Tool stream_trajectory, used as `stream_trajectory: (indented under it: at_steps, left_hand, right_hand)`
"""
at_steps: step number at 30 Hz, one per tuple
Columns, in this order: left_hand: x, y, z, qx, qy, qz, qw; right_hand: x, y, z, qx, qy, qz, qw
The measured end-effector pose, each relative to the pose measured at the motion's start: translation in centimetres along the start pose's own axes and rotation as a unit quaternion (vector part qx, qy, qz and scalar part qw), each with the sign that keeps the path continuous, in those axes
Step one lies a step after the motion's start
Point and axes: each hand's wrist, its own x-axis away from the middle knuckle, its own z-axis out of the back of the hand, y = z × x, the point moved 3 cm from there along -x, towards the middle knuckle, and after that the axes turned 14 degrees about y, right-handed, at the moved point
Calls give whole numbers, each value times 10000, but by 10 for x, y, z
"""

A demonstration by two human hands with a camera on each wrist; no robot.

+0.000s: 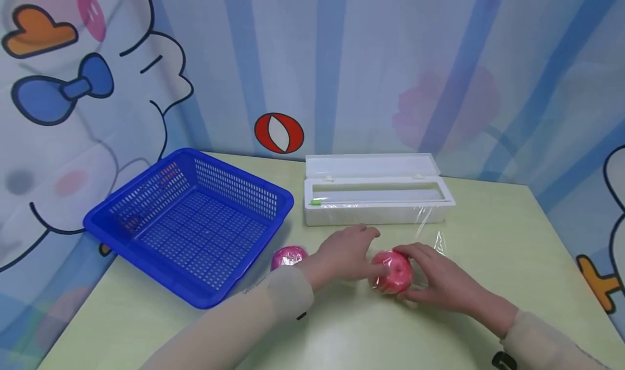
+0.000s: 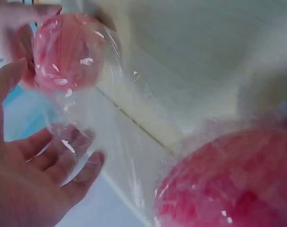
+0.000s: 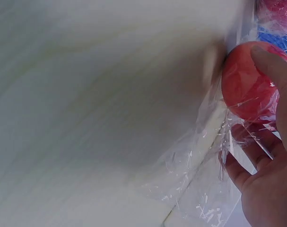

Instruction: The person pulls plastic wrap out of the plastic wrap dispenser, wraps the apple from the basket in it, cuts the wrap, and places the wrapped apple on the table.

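A red apple [image 1: 397, 275] sits on the table with clear cling film [image 3: 186, 161] over part of it. My right hand [image 1: 441, 280] grips it from the right, thumb and fingers on opposite sides. To its left, my left hand [image 1: 344, 253] has its thumb by the apple and its fingers loosely spread; in the left wrist view the film lies across those fingertips. Behind my left wrist rests a round pink fruit [image 1: 289, 255] wrapped in film, seen large in the left wrist view. A strip of film trails from the apple toward the white cling film box [image 1: 376, 214].
The box stands at the back with its lid [image 1: 373, 165] up, a green slide cutter [image 1: 316, 202] at its left end. A blue plastic basket [image 1: 151, 264] occupies the table's left side. A printed curtain [image 1: 371, 61] hangs behind the table.
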Motion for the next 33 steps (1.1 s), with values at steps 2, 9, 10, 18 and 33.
stream_trajectory:
  at_steps: [2,9,10,18,33]
  left_hand:
    - [5,8,2,-598,253,-494,9967]
    - [25,23,-11,-1740,958,-1690,9654]
    - [26,22,-15,-1848,1017,-1729,9621]
    - [24,15,-40,-2341,993,-1570,9543]
    - [13,10,-50,-2378,1287,-1091,9566]
  right_hand:
    - [-1,2,1,-80,-76,-80,9999]
    - [-6,7,5,-264,-153,-141,9994]
    - [-7,8,6,-318,-160,-141,9993]
    - [-14,15,1,-628,-281,-197,9974]
    - [-20,18,-2,-877,-515,-676,9925]
